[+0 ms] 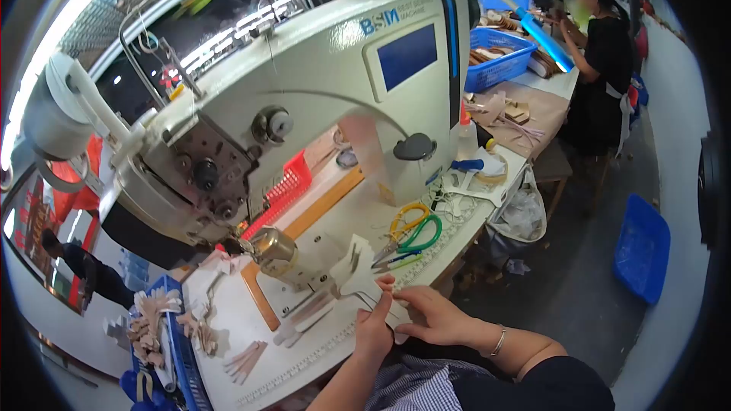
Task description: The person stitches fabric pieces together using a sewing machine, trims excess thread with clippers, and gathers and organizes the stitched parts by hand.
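Near the front edge of the sewing table, my left hand [373, 329] is closed, thumb up, on a pale flat piece with a dark edge line [359, 280]. My right hand [432, 315], with a bracelet at the wrist, has its fingers bent and thumb pressed against the same piece's near end. The fingers partly hide that end. Beyond my hands lie yellow-handled scissors [407, 217] and green-handled scissors [423, 236]. A large sewing machine [320, 38] stands over the table, its metal post [276, 250] left of the piece.
Pale strips [245, 361] lie at the table's left front. A blue basket of cut pieces [177, 342] stands left. A red basket [288, 183] is behind the machine. Another person [605, 61] works at the back right, near a blue crate [499, 57]. A blue bin [643, 247] leans at right.
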Demonstrator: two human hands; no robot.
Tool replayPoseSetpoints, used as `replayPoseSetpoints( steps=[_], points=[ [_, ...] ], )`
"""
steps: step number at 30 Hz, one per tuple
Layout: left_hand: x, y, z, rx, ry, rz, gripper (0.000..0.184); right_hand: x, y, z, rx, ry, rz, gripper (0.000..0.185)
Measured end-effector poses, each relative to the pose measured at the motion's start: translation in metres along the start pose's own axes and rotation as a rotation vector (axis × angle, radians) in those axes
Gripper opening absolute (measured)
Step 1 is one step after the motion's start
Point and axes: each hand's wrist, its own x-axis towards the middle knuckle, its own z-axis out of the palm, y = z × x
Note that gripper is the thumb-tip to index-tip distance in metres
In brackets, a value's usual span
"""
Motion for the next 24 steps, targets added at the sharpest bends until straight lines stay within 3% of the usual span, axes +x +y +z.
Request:
replayPoseSetpoints(
  steps=[1, 3, 5, 7, 9, 10, 11, 14, 17, 19, 21, 23, 24],
  points=[
    [0.003, 0.000, 0.003, -0.130, -0.008, -0.026, 0.019, 0.003, 0.001, 0.000, -0.165, 0.057, -0.124, 0.061],
    [0.007, 0.003, 0.011, -0.072, -0.077, -0.101, 0.011, 0.010, -0.005, -0.010, -0.254, -0.127, -0.007, 0.068],
    [0.008, 0.009, 0.027, 0.020, -0.105, -0.129, 0.014, 0.031, -0.020, -0.032, -0.033, -0.457, 0.400, 0.074],
    [0.014, 0.013, 0.033, 0.065, -0.029, -0.178, 0.014, 0.030, 0.012, -0.020, 0.121, -0.283, 0.130, 0.072],
    [0.026, 0.018, 0.026, 0.073, -0.056, -0.152, 0.022, 0.041, 0.027, -0.011, 0.329, -0.246, 0.119, 0.067],
    [0.033, 0.023, 0.023, 0.086, -0.088, -0.243, 0.026, 0.052, 0.016, -0.020, 0.233, -0.380, 0.322, 0.060],
    [0.039, 0.027, 0.019, 0.098, -0.118, -0.330, 0.031, 0.058, 0.017, -0.018, 0.230, -0.398, 0.307, 0.060],
    [0.054, 0.017, -0.003, 0.057, -0.097, -0.206, 0.040, 0.079, 0.040, -0.005, 0.266, -0.412, 0.201, 0.045],
    [0.046, 0.022, -0.009, 0.052, -0.086, -0.115, 0.043, 0.114, 0.021, -0.018, 0.307, -0.467, 0.327, 0.040],
    [0.027, 0.021, -0.018, 0.218, 0.040, 0.074, 0.042, 0.138, 0.025, -0.020, 0.249, -0.462, 0.362, 0.039],
    [0.000, 0.015, -0.034, 0.286, 0.090, 0.116, 0.042, 0.162, 0.036, -0.020, 0.119, -0.475, 0.416, 0.043],
    [-0.028, 0.003, -0.051, 0.566, 0.166, 0.328, 0.035, 0.185, 0.032, -0.026, 0.010, -0.509, 0.458, 0.045],
    [-0.039, -0.004, -0.060, 0.560, 0.198, 0.317, 0.035, 0.196, 0.031, -0.025, -0.106, -0.539, 0.492, 0.048]
  ],
)
